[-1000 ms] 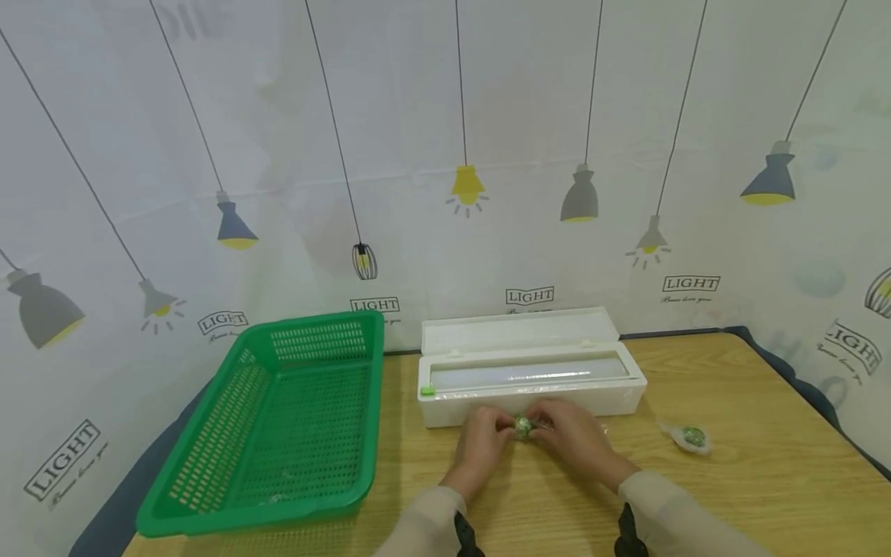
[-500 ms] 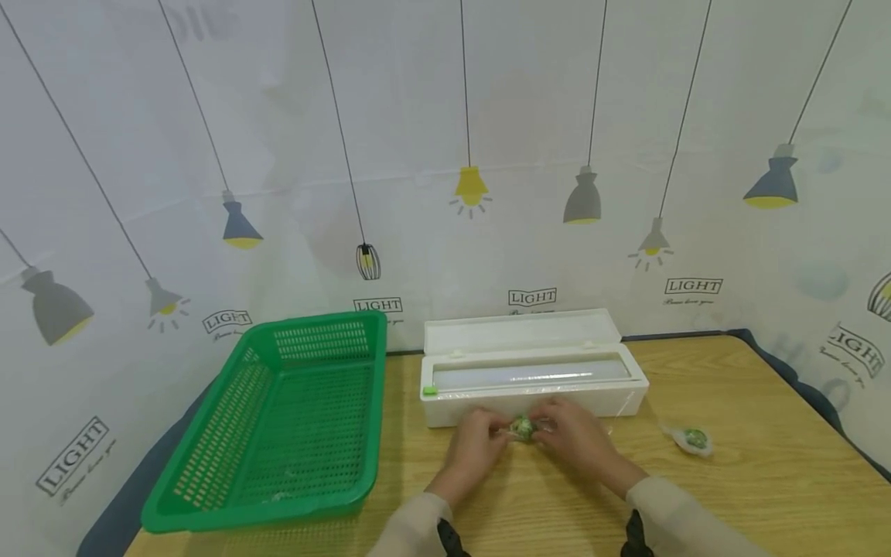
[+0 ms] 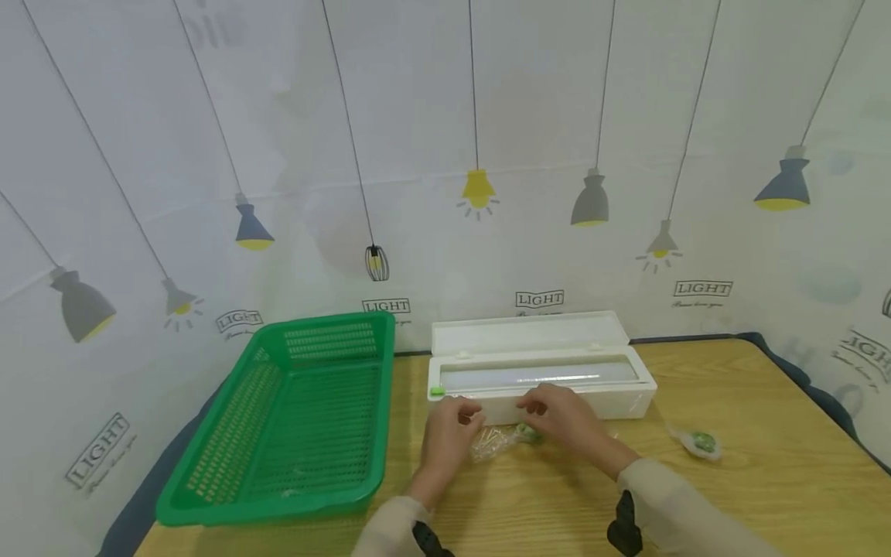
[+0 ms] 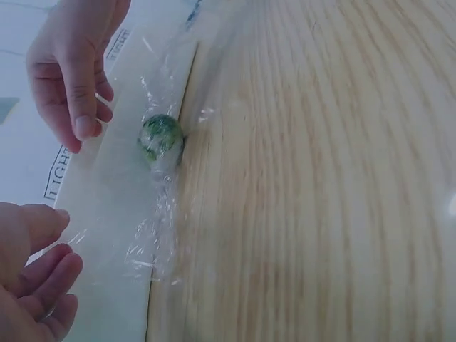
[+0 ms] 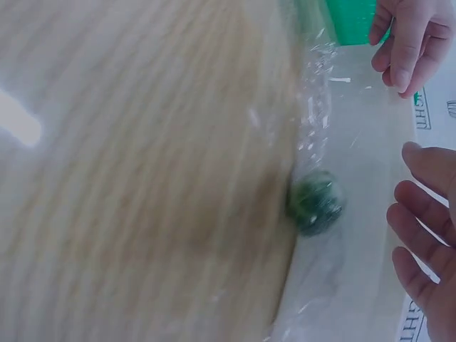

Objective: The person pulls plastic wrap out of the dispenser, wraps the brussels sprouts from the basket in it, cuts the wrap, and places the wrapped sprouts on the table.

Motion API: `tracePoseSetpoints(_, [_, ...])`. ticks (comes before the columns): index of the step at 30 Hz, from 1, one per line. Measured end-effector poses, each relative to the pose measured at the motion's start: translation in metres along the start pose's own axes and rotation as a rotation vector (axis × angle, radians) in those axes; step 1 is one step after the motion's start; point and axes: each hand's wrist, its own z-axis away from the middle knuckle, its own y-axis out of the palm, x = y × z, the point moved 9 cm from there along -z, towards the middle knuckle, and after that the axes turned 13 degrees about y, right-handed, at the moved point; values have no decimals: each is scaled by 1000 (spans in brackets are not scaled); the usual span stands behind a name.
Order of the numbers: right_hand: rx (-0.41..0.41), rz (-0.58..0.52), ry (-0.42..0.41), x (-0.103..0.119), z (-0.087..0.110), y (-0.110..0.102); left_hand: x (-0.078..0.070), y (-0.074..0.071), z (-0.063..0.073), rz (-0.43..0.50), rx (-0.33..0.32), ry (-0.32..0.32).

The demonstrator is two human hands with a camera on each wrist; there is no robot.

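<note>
A Brussels sprout (image 3: 529,434) in clear cling film lies on the table in front of the white wrap dispenser (image 3: 543,408). Its film (image 4: 158,235) stretches out to both sides, gathered into a crinkled strip. My left hand (image 3: 448,435) hovers left of it, fingers loosely bent with nothing between them. Just above the sprout is my right hand (image 3: 565,418), also holding nothing; the right wrist view shows its fingers (image 5: 420,221) spread apart. Both wrist views show the sprout (image 5: 315,202) clear of either hand.
A green slotted basket (image 3: 385,418) stands on the left, with a bit of clear film inside. Behind the hands, the dispenser's lid (image 3: 529,334) is raised over a roll of film (image 3: 543,376). Another wrapped sprout (image 3: 703,443) lies on the table (image 3: 780,480) at right.
Both hands have let go of the wrapped sprout and lifted apart, the left one moving left. The sprout and its film now lie on the table. The head view has shifted slightly left.
</note>
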Motion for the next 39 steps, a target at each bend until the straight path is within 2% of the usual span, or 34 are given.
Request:
tracePoseSetpoints(4, [11,-31,-54,16,-9,1,4,-19,-1,-9,-162,4])
tracePoseSetpoints(7, [29,-70,-78,28,-17,3,11,-32,0,-6,-272,-20])
tracePoseSetpoints(9, [41,-87,-94,37,-23,5,16,-38,1,-1,-323,-45])
tracePoseSetpoints(12, [61,-96,-115,47,-31,9,20,-42,2,-29,-361,-59])
tracePoseSetpoints(20, [112,-133,-121,67,-49,14,24,-45,0,-92,-396,-25])
tracePoseSetpoints(25, [144,-181,-134,78,-57,18,29,-44,0,-104,-386,-50])
tracePoseSetpoints(32, [193,-200,-135,90,-66,29,37,-44,2,-67,-376,-89])
tracePoseSetpoints(39, [221,-165,-120,99,-71,44,40,-46,3,-29,-387,-77])
